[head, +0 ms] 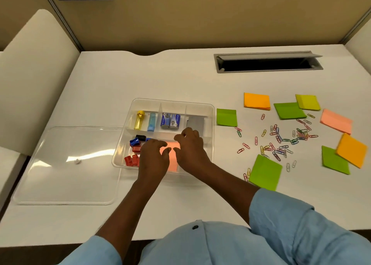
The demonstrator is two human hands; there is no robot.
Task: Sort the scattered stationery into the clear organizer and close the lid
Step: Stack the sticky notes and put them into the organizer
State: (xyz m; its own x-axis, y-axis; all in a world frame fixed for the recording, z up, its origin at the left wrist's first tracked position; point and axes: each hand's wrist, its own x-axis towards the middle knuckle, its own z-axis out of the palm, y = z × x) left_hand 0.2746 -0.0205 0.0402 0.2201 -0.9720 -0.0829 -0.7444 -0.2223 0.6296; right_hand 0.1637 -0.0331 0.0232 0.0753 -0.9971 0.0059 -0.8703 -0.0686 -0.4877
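Together, both hands [170, 152], fingers loosely spread, press pink sticky note [173, 158] inside organizer [210, 112].

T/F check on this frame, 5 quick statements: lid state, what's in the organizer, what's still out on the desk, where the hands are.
1. The lid is closed on the organizer. False: it lies on the desk beside it, to the left.
2. Paper clips lie loose on the desk. True.
3. Both hands, left and right, are over the organizer. True.
4. All sticky-note pads are already inside. False: several, like the orange pad, remain outside.
5. Sharpeners sit in the front-left compartment. True.
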